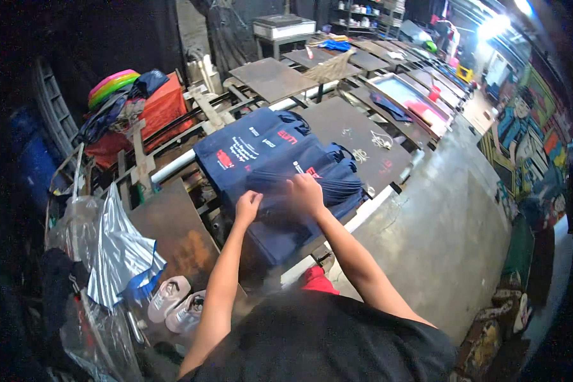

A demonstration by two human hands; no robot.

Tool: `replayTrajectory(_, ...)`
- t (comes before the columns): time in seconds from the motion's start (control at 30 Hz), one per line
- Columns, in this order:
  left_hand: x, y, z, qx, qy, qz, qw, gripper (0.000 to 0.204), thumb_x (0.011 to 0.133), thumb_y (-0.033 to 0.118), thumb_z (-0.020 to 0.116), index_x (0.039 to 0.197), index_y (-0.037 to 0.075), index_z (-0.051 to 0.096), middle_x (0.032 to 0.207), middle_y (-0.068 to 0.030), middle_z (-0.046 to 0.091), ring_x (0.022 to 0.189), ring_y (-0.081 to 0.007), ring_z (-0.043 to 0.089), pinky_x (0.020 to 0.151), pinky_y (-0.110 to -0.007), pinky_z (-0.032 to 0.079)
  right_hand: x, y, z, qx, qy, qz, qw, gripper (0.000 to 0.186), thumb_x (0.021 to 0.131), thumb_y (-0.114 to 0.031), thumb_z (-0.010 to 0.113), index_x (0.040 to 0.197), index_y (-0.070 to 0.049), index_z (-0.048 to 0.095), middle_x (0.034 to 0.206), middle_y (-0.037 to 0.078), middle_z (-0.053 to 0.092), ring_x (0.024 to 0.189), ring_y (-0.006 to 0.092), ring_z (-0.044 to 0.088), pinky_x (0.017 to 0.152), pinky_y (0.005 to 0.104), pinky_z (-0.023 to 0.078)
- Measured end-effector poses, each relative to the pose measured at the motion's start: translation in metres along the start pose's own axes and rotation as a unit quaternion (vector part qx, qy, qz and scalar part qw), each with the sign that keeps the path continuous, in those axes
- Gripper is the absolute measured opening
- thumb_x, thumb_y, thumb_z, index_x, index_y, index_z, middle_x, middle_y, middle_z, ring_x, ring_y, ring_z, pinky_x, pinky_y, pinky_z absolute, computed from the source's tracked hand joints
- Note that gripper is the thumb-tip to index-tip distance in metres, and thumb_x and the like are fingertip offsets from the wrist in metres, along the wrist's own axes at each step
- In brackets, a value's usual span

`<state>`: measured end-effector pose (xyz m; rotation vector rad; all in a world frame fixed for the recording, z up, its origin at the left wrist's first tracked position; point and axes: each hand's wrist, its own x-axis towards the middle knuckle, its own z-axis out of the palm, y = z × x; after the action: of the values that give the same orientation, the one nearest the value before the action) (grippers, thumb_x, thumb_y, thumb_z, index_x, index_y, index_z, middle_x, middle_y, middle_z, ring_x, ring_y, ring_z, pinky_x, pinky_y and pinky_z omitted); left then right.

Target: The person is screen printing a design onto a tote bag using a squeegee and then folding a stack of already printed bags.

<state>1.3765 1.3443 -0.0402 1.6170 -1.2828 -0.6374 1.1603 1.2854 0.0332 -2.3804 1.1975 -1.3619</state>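
Leaning over a long bench [270, 76] made of flat boards on a frame, reaching with both bare arms toward overlapping navy bags [245, 130] spread close in front of the body, with white and red print facing up. With the right grip [305, 193], blurred, clamped on a bunched fold of the nearest bag [344, 186], gathering the cloth into long creases. With the left grip [249, 205] just to the left of this, over the near part of the navy cloth, bringing thumb and fingertips close together; cannot tell whether pinching any cloth there. Just beyond the bags, looking onto a brown board [331, 114] with white marks, and farther along onto a framed panel [420, 105] with pink on it. At lower left, near the left forearm, looking down on pale pink shoes [169, 298] beside a crumpled silver sheet [118, 254] with blue at its edge. Farther up on the left, well apart from both hands, looking toward an orange-red cover [165, 108] and a brightly striped roll [113, 87]
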Motion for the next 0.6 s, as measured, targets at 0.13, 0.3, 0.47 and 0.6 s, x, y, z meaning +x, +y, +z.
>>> replayTrajectory(0.13,0.010,0.006,0.031,0.179,0.089,-0.053,0.978,0.033,0.092,0.042,0.061,0.091,0.010,0.069,0.093,-0.0123,0.071,0.093,-0.0332,0.064,0.084,-0.048,0.045,-0.053,-0.009,-0.028,-0.025,-0.089,-0.125,0.988,0.031,0.083,-0.039,0.072,0.082,-0.009,0.060,0.081,0.007,0.057,0.082,0.0285,0.056,0.075,0.0399,0.044)
replayTrajectory(0.3,0.011,0.012,0.037,0.200,0.098,-0.068,0.972,0.037,0.093,0.047,0.057,0.095,0.012,0.070,0.098,-0.0112,0.071,0.099,-0.0350,0.064,0.088,-0.050,0.042,-0.116,-0.012,-0.029,-0.025,-0.193,-0.115,0.974,0.029,0.086,-0.041,0.067,0.090,-0.012,0.066,0.101,0.004,0.059,0.101,0.0259,0.052,0.083,0.0412,0.041)
replayTrajectory(0.47,0.015,0.012,0.020,0.164,0.053,-0.125,0.977,0.042,0.096,0.048,0.053,0.096,0.010,0.070,0.097,-0.0119,0.071,0.097,-0.0338,0.064,0.089,-0.047,0.043,-0.095,0.002,-0.010,-0.049,-0.326,-0.117,0.937,0.024,0.083,-0.038,0.068,0.089,-0.015,0.064,0.102,0.006,0.062,0.101,0.0312,0.057,0.079,0.0467,0.046)
replayTrajectory(0.6,0.005,0.002,0.003,-0.106,0.045,-0.112,0.987,0.050,0.101,0.046,0.048,0.108,-0.001,0.065,0.097,-0.0124,0.066,0.091,-0.0216,0.060,0.084,-0.036,0.046,-0.051,0.008,0.011,-0.030,-0.224,-0.115,0.967,0.029,0.090,-0.035,0.061,0.081,-0.008,0.065,0.079,0.013,0.064,0.078,0.0357,0.066,0.067,0.0475,0.053)
